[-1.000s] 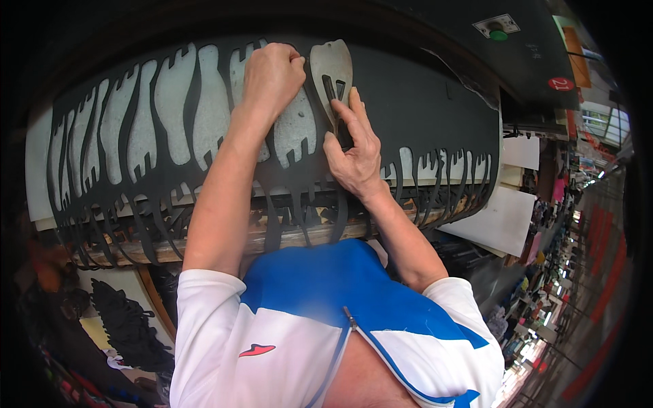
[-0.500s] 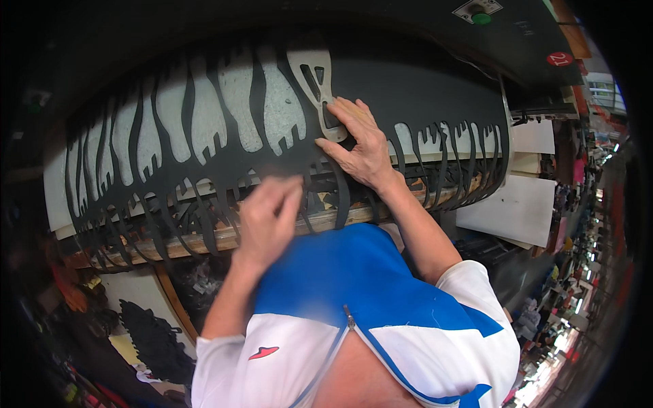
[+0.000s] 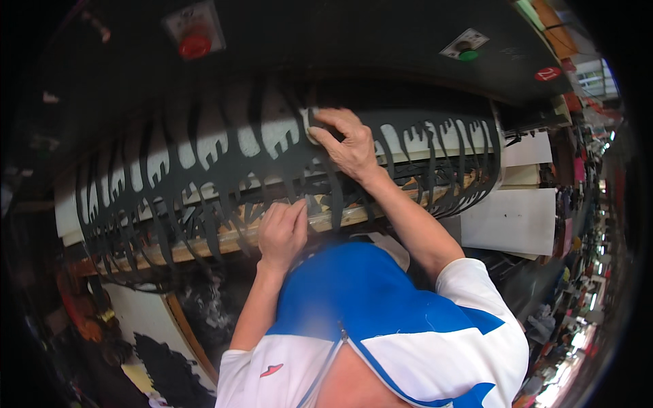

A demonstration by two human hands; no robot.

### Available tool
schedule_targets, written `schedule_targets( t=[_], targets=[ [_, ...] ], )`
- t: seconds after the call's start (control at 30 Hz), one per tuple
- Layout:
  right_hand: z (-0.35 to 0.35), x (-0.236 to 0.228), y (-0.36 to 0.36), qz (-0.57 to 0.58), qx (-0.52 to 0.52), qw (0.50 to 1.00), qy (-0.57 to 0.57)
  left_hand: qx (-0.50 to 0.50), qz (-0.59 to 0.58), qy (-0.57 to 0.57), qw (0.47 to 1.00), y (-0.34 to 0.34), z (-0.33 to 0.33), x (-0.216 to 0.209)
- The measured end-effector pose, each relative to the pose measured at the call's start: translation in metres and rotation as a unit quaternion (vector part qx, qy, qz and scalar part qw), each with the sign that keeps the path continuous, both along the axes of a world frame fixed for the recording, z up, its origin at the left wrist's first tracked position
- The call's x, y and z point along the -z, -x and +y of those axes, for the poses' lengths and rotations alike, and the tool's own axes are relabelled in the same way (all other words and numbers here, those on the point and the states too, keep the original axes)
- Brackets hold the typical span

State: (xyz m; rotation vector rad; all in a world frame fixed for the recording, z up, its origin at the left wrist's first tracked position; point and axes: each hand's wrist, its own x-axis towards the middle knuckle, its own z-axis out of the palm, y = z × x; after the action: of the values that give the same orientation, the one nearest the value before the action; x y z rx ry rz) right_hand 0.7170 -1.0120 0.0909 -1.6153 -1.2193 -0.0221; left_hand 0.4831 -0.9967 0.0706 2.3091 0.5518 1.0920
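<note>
The far part of the black sheet (image 3: 306, 158) is concealed by the machine beam (image 3: 326, 41). The metal die (image 3: 307, 122) is largely obscured by shadow and the right hand (image 3: 348, 141). The curled left hand's (image 3: 281, 233) palm is hidden. The shirt (image 3: 442, 340) is cropped by the lower edge. Background goods (image 3: 544, 319) are too small to be identified.

This looks like a factory workshop: a large dark machine (image 3: 326, 41) bears a red button (image 3: 195, 46) and a green button (image 3: 469, 55), a black sheet (image 3: 262, 165) full of cut-out shapes lies beneath, scraps (image 3: 194, 214) pile below, and a cluttered hall (image 3: 598, 224) stretches off to the right.
</note>
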Motion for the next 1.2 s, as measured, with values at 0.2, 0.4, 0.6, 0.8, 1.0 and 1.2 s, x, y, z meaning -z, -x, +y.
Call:
schedule_targets(
  t=[0.2,0.4,0.6,0.8,1.0,1.2],
  targets=[
    [0.028,0.008,0.005,-0.146,0.077,0.986,-0.006,-0.001,-0.025,-0.027,0.999,-0.003,0.028,0.02],
    [-0.012,-0.008,0.005,-0.126,-0.158,0.979,0.012,-0.031,-0.009,-0.012,0.999,-0.001,0.048,0.024],
    [-0.048,-0.082,-0.093,-0.08,0.174,0.966,-0.173,-0.041,-0.017,-0.057,0.997,-0.013,0.076,0.017],
    [-0.065,-0.058,-0.109,-0.086,0.16,0.979,-0.096,-0.061,-0.023,-0.038,0.997,-0.025,0.094,0.005],
    [-0.083,0.023,-0.042,-0.178,0.104,0.978,-0.043,-0.043,-0.016,-0.023,0.999,-0.013,0.092,-0.002],
    [-0.075,0.034,-0.041,-0.108,0.081,0.991,0.005,-0.052,0.012,-0.054,0.997,-0.016,0.092,-0.006]
  ],
)
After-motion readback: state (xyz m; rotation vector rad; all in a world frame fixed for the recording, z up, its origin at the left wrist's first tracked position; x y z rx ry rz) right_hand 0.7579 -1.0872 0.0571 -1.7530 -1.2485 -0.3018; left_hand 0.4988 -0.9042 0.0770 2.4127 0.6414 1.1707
